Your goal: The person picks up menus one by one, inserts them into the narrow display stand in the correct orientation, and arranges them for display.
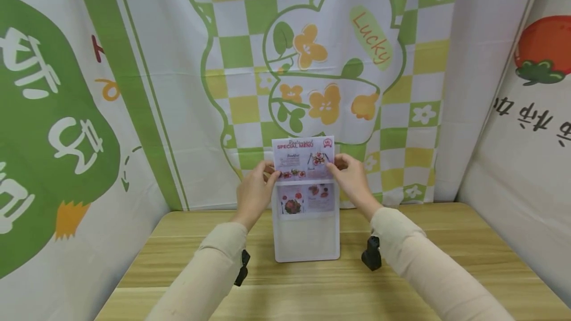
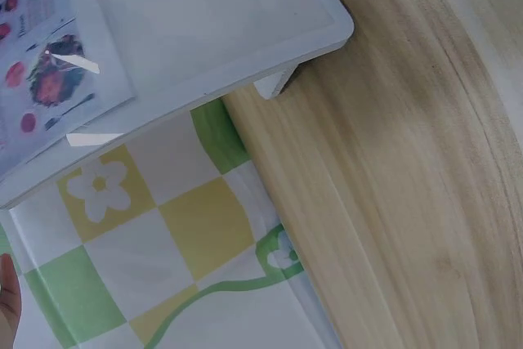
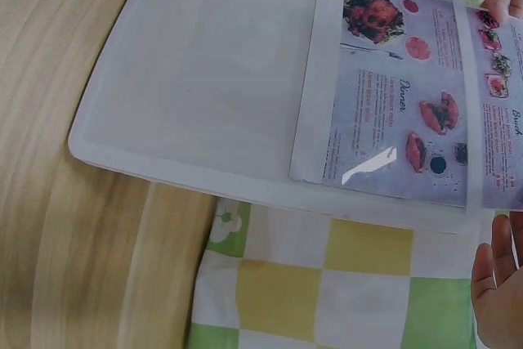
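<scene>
Both hands hold a menu (image 1: 304, 158) by its side edges, the left hand (image 1: 255, 191) pinching the left edge and the right hand (image 1: 352, 178) pinching the right, fingers curled on the paper. The menu stands about halfway down inside a clear stand (image 1: 307, 232) that sits upright on the table (image 1: 446, 241), its lower half behind the front pane and its upper half sticking out above the rim. The step in hand looks like sliding the sheet within the slot; moving it on calls for keeping both edges level so it does not jam in the narrow gap. A patterned cloth (image 1: 321, 63) hangs just behind the stand; nothing else crowds the hands.
</scene>
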### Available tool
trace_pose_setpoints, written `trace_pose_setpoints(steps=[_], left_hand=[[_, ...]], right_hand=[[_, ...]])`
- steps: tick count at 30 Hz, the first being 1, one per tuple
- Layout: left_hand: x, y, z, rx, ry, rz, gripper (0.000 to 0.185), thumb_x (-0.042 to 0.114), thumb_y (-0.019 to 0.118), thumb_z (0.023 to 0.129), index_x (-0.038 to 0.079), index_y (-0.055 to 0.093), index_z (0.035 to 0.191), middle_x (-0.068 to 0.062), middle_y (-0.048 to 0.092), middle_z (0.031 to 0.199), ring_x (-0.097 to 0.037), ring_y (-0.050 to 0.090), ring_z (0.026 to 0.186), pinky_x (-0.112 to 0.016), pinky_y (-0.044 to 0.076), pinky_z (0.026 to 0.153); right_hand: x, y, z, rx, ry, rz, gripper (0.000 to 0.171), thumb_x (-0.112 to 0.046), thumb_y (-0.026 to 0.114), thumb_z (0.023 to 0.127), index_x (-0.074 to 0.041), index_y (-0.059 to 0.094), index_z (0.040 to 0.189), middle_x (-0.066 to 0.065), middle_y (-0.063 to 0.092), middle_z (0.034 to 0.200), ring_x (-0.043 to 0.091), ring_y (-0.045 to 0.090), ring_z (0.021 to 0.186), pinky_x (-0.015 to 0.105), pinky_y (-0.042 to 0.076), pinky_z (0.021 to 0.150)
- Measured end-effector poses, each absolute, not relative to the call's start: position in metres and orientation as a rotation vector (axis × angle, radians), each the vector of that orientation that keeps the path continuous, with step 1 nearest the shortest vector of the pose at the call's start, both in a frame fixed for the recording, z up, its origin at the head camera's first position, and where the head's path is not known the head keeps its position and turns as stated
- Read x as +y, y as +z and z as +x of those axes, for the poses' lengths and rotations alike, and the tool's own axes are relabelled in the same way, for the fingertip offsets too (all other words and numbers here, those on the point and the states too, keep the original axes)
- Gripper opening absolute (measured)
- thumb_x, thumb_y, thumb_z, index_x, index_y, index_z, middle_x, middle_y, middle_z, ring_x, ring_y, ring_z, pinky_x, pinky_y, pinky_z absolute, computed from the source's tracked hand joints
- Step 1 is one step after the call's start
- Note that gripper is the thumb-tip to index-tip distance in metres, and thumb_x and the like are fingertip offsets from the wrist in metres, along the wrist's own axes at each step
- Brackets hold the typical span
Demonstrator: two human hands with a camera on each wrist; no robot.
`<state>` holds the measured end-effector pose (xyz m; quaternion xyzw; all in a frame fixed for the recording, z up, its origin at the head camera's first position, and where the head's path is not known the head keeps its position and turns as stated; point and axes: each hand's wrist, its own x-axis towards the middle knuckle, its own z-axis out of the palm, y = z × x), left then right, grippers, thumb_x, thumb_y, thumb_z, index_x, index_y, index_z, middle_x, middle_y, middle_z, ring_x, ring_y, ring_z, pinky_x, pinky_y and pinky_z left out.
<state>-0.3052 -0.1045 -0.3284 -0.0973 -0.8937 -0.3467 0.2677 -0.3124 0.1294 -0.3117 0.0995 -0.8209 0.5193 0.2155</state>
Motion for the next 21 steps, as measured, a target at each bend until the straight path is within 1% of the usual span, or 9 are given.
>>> trace_pose_setpoints(steps=[4, 10, 15, 21], left_hand=[[-0.104, -0.324, -0.306, -2.408, -0.949, -0.256, 0.026, 0.029, 0.064, 0.098, 0.013, 0.063, 0.119, 0.001, 0.071, 0.105, -0.015, 0.067, 0.082, -0.034, 0.05, 0.064], [-0.104, -0.322, -0.307, -2.384, -0.955, -0.266, 0.024, 0.028, 0.065, 0.097, 0.013, 0.064, 0.116, 0.0, 0.072, 0.103, -0.016, 0.068, 0.083, -0.036, 0.051, 0.067], [-0.104, -0.325, -0.306, -2.396, -0.952, -0.272, 0.022, 0.027, 0.065, 0.097, 0.013, 0.065, 0.114, 0.001, 0.072, 0.102, -0.016, 0.068, 0.082, -0.035, 0.052, 0.067], [-0.103, -0.33, -0.306, -2.409, -0.932, -0.268, 0.023, 0.029, 0.065, 0.097, 0.013, 0.065, 0.115, 0.001, 0.072, 0.102, -0.016, 0.067, 0.082, -0.035, 0.051, 0.065]], right_hand=[[0.13, -0.321, -0.311, -2.295, 1.441, 0.267, 0.02, -0.008, 0.068, 0.093, 0.005, 0.066, 0.108, 0.018, 0.067, 0.098, 0.028, 0.061, 0.092, 0.036, 0.05, 0.082], [0.132, -0.326, -0.311, -2.291, 1.452, 0.268, 0.02, -0.008, 0.069, 0.093, 0.006, 0.066, 0.107, 0.018, 0.066, 0.098, 0.029, 0.06, 0.092, 0.034, 0.05, 0.081], [0.132, -0.321, -0.311, -2.267, 1.48, 0.27, 0.021, -0.01, 0.068, 0.094, 0.004, 0.065, 0.11, 0.018, 0.066, 0.1, 0.028, 0.06, 0.094, 0.034, 0.048, 0.081], [0.131, -0.309, -0.313, -2.232, 1.463, 0.264, 0.023, -0.008, 0.068, 0.093, 0.006, 0.066, 0.111, 0.021, 0.066, 0.101, 0.03, 0.061, 0.094, 0.032, 0.048, 0.08]])
